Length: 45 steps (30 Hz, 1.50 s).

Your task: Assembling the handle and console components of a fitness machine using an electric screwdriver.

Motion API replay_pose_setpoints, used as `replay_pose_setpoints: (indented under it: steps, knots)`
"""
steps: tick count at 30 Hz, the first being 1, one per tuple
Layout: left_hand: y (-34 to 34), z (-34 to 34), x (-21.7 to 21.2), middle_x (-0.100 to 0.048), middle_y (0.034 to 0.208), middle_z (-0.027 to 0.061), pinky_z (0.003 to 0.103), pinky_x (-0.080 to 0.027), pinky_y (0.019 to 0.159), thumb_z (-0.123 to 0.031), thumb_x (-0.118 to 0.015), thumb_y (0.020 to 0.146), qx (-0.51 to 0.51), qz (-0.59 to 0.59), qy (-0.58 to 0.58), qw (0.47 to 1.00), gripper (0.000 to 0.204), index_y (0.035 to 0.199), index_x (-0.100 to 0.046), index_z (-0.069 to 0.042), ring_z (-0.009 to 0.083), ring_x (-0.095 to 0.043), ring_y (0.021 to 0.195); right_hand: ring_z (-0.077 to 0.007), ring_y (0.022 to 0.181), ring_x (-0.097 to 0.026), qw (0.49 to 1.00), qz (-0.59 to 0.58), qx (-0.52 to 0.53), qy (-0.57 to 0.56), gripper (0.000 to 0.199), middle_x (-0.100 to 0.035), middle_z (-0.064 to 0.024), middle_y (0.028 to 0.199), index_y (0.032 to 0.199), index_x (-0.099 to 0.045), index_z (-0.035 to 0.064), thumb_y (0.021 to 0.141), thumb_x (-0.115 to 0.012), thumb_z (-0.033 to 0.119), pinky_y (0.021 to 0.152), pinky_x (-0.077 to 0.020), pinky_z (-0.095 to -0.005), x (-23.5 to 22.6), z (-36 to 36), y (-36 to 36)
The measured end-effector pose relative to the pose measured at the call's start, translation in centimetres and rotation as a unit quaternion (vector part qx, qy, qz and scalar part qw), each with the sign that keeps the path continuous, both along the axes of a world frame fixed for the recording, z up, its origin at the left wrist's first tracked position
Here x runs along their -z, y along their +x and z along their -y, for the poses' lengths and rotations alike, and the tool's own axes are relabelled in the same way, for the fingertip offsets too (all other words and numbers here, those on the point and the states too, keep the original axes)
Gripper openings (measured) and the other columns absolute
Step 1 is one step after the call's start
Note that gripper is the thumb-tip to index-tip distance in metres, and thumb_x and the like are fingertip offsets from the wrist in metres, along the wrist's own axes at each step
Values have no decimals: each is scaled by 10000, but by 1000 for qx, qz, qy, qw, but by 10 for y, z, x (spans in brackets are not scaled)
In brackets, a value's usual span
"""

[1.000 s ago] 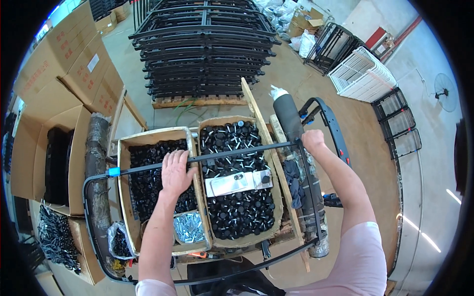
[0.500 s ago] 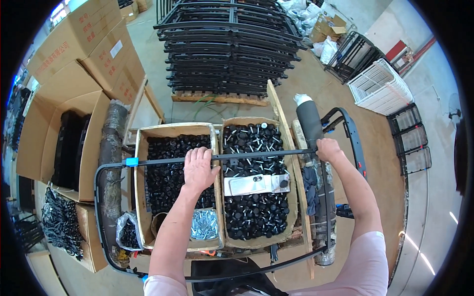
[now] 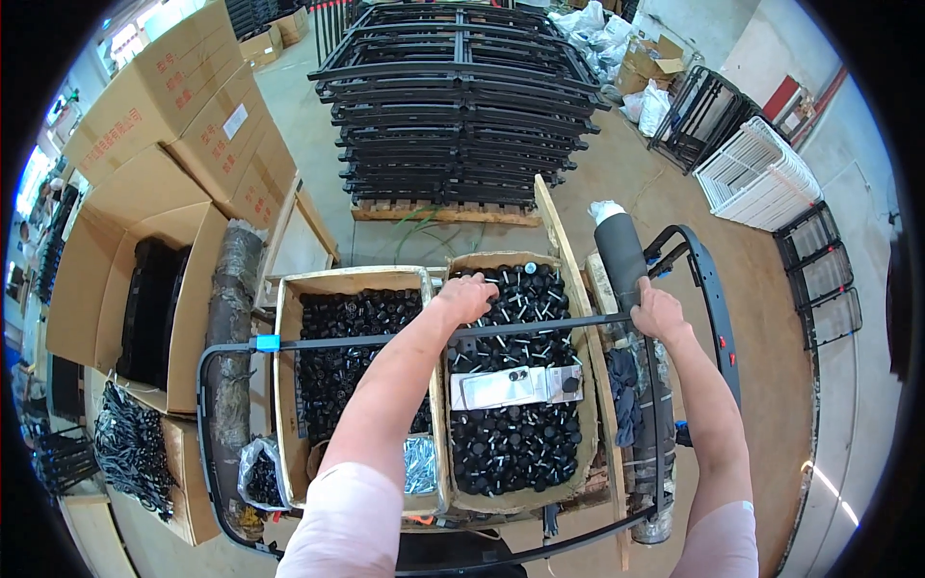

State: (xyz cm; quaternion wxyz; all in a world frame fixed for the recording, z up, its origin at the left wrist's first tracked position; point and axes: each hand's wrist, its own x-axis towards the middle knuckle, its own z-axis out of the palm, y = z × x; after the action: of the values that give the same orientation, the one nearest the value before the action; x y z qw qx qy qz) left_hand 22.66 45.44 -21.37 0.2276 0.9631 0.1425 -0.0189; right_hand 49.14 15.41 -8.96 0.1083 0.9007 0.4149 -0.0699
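Observation:
A black tubular metal frame [image 3: 385, 342] with rounded corners lies across two open boxes and two wrapped rolls. My right hand [image 3: 657, 310] is closed round its far right corner. My left hand [image 3: 468, 297] reaches past the far bar into the right box [image 3: 590, 424], at the black knobs with screw studs [image 3: 520, 445]. Its fingers look apart and slightly bent; their tips are partly hidden, and I see nothing held. A blue clip [image 3: 265, 343] sits at the frame's far left corner. The left box [image 3: 285, 385] holds small black parts [image 3: 352, 361].
A white phone-shaped box [image 3: 506, 387] lies on the knobs. Silver screws [image 3: 420, 465] fill a small tray near my left forearm. Cardboard boxes [image 3: 173, 106] are stacked at left. Black frames [image 3: 462, 125] are piled on a pallet ahead. Another curved black frame [image 3: 711, 289] stands at right.
My left hand has let go of the far bar and moved right and forward to the knobs. My right hand stays on the frame's corner. The whole view has shifted slightly.

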Motion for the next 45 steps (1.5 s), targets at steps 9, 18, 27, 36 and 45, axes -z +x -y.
replay_pose_setpoints:
  steps: [9,18,27,36,45]
  knots:
    - [66,19,25,-590,1358,233,488,-572,951,-391,-769,924,38,-178,50,982,491,1354,-638,-192,399,-684,1173,-385,1016,-748,999,40,18,-9,493,-762,-230,1051,1204,-627,14,1007,-566,462,907,-586,-497,20,19,18]
    - [66,22,45,-650,1267,205,487,-597,878,-127,-661,932,108,-111,100,983,307,1234,-667,-75,381,-721,1099,-360,983,-761,995,71,59,-24,539,-770,-217,1001,1018,-757,22,1003,-562,525,861,-603,-471,20,18,7]
    - [63,22,37,-675,1173,236,514,-551,953,-140,-564,946,-4,18,-7,1000,229,1150,-586,-39,418,-683,1106,-364,1052,-743,993,56,94,-35,645,-767,-236,1021,1025,-740,-1,1032,-468,583,951,-567,-480,22,20,16]
    - [-44,38,-62,-647,977,77,283,-560,593,-107,-609,1033,-196,214,-578,762,285,1281,-517,-2,136,-671,725,-378,1040,-747,993,26,45,-105,649,-760,-254,1058,1002,-766,-2,890,-637,625,928,-586,-477,-17,-3,-3]
    - [-212,177,-82,-657,933,6,230,-497,546,-183,-583,1086,-244,156,-795,534,370,1428,-465,-104,102,-649,712,-427,1117,-704,995,-5,44,-93,523,-720,-304,1172,1182,-726,-46,972,-531,392,988,-556,-513,-23,-24,-6]
